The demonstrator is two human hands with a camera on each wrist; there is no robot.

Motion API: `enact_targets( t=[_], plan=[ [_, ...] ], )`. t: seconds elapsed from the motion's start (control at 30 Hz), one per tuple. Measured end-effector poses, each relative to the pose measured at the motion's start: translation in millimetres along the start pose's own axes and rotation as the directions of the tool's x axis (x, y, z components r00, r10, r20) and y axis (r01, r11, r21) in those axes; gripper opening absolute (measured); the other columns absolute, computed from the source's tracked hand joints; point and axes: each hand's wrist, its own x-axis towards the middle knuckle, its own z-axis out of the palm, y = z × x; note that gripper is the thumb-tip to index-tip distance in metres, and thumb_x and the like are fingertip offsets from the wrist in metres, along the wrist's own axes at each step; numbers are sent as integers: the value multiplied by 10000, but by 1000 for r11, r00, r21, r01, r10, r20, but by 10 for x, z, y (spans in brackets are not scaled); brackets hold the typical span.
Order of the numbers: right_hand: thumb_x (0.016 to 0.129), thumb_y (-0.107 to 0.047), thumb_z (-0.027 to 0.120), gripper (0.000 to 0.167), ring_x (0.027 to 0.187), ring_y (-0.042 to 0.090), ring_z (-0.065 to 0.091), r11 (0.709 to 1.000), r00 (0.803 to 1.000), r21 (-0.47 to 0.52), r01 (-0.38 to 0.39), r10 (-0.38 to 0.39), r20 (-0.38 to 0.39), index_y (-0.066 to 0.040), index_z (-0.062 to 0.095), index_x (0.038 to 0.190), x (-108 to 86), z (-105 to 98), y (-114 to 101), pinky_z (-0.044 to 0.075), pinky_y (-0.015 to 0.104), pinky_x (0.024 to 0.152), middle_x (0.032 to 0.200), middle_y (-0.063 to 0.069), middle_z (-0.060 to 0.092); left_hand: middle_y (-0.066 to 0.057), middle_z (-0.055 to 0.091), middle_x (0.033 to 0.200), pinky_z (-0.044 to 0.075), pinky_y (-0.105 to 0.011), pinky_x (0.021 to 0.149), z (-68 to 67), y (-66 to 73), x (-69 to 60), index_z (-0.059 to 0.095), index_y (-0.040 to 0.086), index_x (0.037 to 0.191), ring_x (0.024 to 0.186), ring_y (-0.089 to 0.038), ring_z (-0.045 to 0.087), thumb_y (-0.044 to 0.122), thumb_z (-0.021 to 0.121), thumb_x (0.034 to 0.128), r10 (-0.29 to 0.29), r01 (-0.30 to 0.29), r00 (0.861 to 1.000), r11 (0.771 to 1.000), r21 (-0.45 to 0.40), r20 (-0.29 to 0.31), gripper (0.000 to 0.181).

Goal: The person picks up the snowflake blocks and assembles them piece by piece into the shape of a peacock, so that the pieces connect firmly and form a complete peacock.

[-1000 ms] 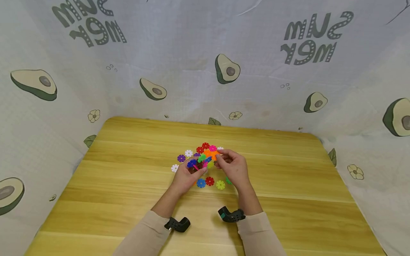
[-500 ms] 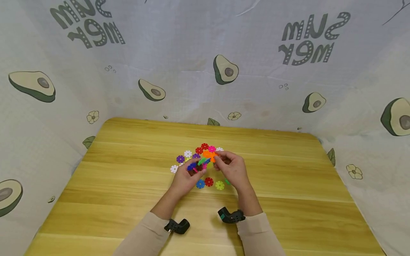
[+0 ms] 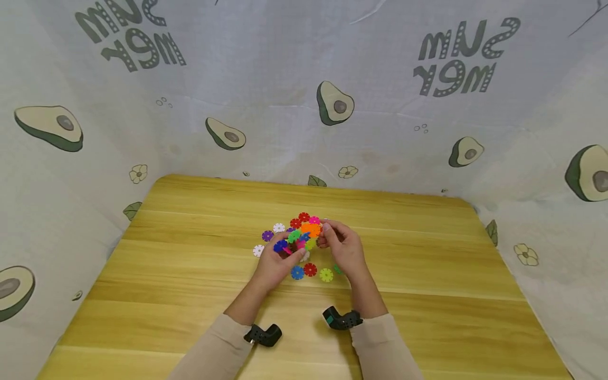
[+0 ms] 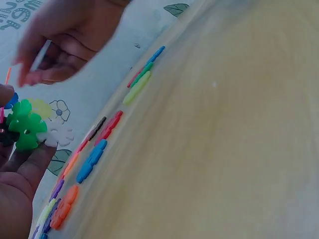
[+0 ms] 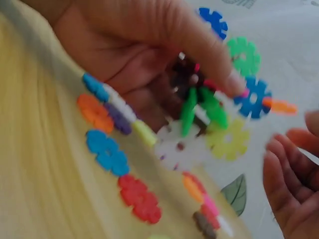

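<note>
Over the table (image 3: 427, 264), the left hand (image 3: 274, 264) clamps its fingers on the cluster (image 3: 294, 236); the right hand (image 3: 348, 249), fingers loosely bent, empty, hovers by its orange disc (image 5: 280, 105). A crooked push could unseat that.

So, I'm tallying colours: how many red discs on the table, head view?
3: one red disc at the back, another red disc beside it, a third red disc nearer, beside a blue disc. The left hand and right hand may hide more.
</note>
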Motion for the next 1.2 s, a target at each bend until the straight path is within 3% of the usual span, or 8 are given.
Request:
enact_targets(
  t=[0.1,0.23,0.33,0.57,0.77,0.9,1.03,1.2],
  plan=[
    [1037,-257,612,318,934,280,639,979,998,-201,-24,12,-59,-42,700,1254,39,7,115,587,336,826,1065,167,686,-155,661,1217,599,-235,897,-6,20,20,644,44,1237,1041,-168,676,133,795,891,-24,22,998,999,-29,-65,388],
    [977,-276,700,314,1033,304,582,858,998,-509,-64,41,-57,-66,722,1210,50,49,272,534,427,891,1130,147,651,-157,671,1217,582,-219,932,-9,43,26,641,8,1235,1089,-177,671,104,803,878,-37,29,994,996,-81,-101,404],
    [955,-316,729,362,1086,342,550,794,997,-604,-71,44,-59,-51,719,1202,38,82,334,516,468,910,1153,173,629,-178,651,1270,579,-222,941,-8,38,28,588,15,1279,1129,-207,673,75,803,869,-24,12,995,992,-124,-96,466],
    [939,-256,750,282,1137,357,533,799,997,-596,-76,61,-46,-36,729,1115,39,69,296,483,485,965,1124,159,650,-184,598,1278,586,-207,862,-28,25,41,537,77,1362,1103,-240,645,68,826,841,6,-17,993,995,-101,-116,596],
    [962,-150,709,178,959,246,638,911,994,-398,-110,110,-22,-57,652,1103,68,33,274,571,368,837,1050,120,695,-148,676,1171,586,-216,823,-36,25,38,552,44,1368,1002,-142,673,44,816,845,0,-6,999,991,-136,-47,586],
    [991,-116,667,167,883,150,639,994,995,-70,-86,83,-47,-46,641,1140,82,-2,244,577,224,755,1053,108,680,-50,707,1069,637,-322,829,-38,23,30,550,-13,1325,903,-103,726,18,751,898,-21,39,997,972,-233,78,473],
    [995,-35,635,218,880,73,685,975,999,216,43,-41,-17,60,609,1190,74,-40,217,598,181,792,1030,23,694,11,729,999,644,-414,786,-45,36,20,507,-55,1367,832,-159,772,22,690,944,-39,111,978,930,-351,204,467],
    [1007,6,593,256,904,47,718,926,984,358,121,-160,81,153,551,1212,46,-72,187,610,216,858,1012,-88,712,43,747,952,651,-326,713,-52,51,4,516,-111,1313,770,-153,761,67,686,949,-60,153,965,920,-361,257,439]
  ],
)
